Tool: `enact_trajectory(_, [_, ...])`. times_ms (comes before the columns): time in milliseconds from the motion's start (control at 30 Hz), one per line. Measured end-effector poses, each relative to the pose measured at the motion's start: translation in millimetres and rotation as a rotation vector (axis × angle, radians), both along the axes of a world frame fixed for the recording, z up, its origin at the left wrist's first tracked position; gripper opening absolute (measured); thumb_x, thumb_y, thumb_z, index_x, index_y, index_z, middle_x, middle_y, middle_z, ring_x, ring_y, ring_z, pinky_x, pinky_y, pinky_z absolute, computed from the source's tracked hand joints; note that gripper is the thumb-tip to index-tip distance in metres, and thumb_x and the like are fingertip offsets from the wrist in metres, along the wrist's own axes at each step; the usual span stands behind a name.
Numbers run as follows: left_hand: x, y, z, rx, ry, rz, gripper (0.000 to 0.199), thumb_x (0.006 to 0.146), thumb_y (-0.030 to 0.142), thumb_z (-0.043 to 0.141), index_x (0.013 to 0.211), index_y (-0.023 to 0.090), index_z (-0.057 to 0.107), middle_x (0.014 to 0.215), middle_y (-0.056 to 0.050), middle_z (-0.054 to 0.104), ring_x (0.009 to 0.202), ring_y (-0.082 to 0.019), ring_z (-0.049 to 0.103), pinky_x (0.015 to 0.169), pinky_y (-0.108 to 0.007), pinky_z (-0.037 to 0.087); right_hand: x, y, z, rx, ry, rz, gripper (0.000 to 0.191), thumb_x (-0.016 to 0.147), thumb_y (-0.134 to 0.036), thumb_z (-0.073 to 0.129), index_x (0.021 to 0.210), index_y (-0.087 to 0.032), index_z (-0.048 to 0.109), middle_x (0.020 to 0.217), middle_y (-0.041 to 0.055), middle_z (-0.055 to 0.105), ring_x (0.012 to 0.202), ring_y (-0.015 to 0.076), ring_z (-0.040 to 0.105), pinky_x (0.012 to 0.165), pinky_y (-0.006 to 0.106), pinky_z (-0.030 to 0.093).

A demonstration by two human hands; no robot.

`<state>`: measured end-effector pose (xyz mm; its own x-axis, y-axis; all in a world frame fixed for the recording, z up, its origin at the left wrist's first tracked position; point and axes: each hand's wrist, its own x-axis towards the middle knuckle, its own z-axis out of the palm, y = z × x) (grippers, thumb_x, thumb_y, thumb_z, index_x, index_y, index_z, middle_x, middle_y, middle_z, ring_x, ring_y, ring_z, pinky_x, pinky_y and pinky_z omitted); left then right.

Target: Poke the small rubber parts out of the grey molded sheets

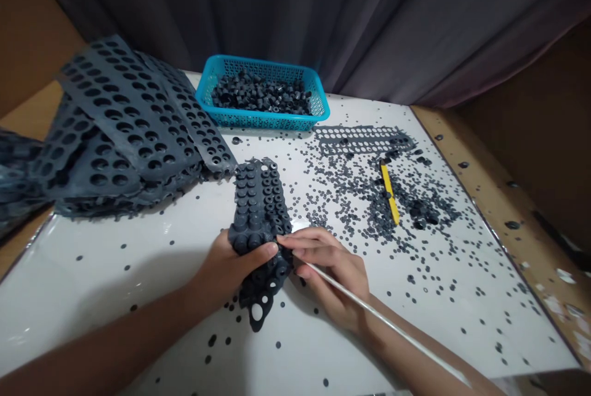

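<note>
My left hand (247, 263) grips a dark rubber sheet (255, 196) covered in rows of round moulded knobs, its thumb pressed across the top. The sheet's near end is ragged, with a few open holes. A thin whitish rod (369, 308) slants from the fingers of my right hand (339, 273) back over the forearm. Those fingers are closed around the rod's far end, and their tips touch the right edge of the sheet. The rod's tip is hidden by the fingers and the sheet.
A pile of similar rubber sheets (133, 113) rises at the left. Behind stands a blue basket (263, 119) of small black rubber pieces. On the right lie a punched-out sheet (364, 140), a yellow tool (390, 193) and many scattered black discs on the white tabletop (184, 347).
</note>
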<state>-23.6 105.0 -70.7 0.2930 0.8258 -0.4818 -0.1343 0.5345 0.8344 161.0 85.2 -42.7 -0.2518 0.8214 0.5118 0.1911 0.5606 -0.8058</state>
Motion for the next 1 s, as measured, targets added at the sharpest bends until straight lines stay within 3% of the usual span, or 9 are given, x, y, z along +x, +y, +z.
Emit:
enact_trajectory(167, [1.1, 1.0, 4.6, -0.009, -0.027, 0.003, 0.038, 0.069, 0.041, 0.077, 0.094, 0.013, 0.068, 0.088, -0.007, 0.073, 0.086, -0.024, 0.068, 0.076, -0.031, 0.055, 1.5, 0.1, -5.0, 0.063, -0.04, -0.03, 0.017, 0.09, -0.014, 0.052, 0.105, -0.021, 0.056, 0.109, 0.0136, 0.069, 0.095, 0.0219, 0.066, 0.08, 0.042, 0.056])
enact_trajectory(333, [2.4, 1.1, 5.5, -0.021, -0.036, 0.015, 0.043, 0.069, 0.042, 0.077, 0.1, 0.015, 0.066, 0.097, -0.009, 0.073, 0.095, -0.026, 0.067, 0.082, -0.032, 0.054, 0.8, -2.2, -8.3, 0.023, -0.033, -0.063, 0.016, 0.088, -0.014, 0.055, 0.102, -0.022, 0.056, 0.11, 0.012, 0.069, 0.097, 0.0217, 0.067, 0.08, 0.039, 0.057])
enact_trajectory(567, [0.8, 1.2, -1.0, 0.01, -0.072, 0.021, 0.04, 0.07, 0.041, 0.076, 0.101, 0.017, 0.067, 0.101, -0.008, 0.073, 0.097, -0.026, 0.066, 0.083, -0.032, 0.053, 0.5, -3.9, -8.4, -0.006, -0.067, -0.097, 0.011, 0.091, -0.018, 0.052, 0.1, -0.021, 0.055, 0.111, 0.012, 0.069, 0.101, 0.0228, 0.067, 0.079, 0.039, 0.058])
enact_trajectory(800, [3.0, 0.9, 3.8, 0.013, -0.055, 0.02, 0.044, 0.067, 0.043, 0.077, 0.1, 0.016, 0.067, 0.098, -0.009, 0.073, 0.095, -0.028, 0.067, 0.082, -0.034, 0.055, -1.1, -5.5, -10.8, -0.076, -0.051, -0.159, 0.009, 0.091, -0.018, 0.052, 0.099, -0.021, 0.055, 0.113, 0.0119, 0.068, 0.098, 0.0212, 0.068, 0.076, 0.036, 0.059])
enact_trajectory(1000, [1.3, -0.7, 0.9, 0.027, -0.108, 0.024, 0.049, 0.066, 0.042, 0.079, 0.106, 0.017, 0.066, 0.106, -0.01, 0.071, 0.099, -0.03, 0.066, 0.084, -0.036, 0.055, -3.4, -3.1, -3.8, -0.275, 0.225, -0.169, 0.006, 0.093, -0.027, 0.051, 0.094, -0.022, 0.055, 0.084, 0.0066, 0.075, 0.106, 0.023, 0.065, 0.088, 0.044, 0.055])
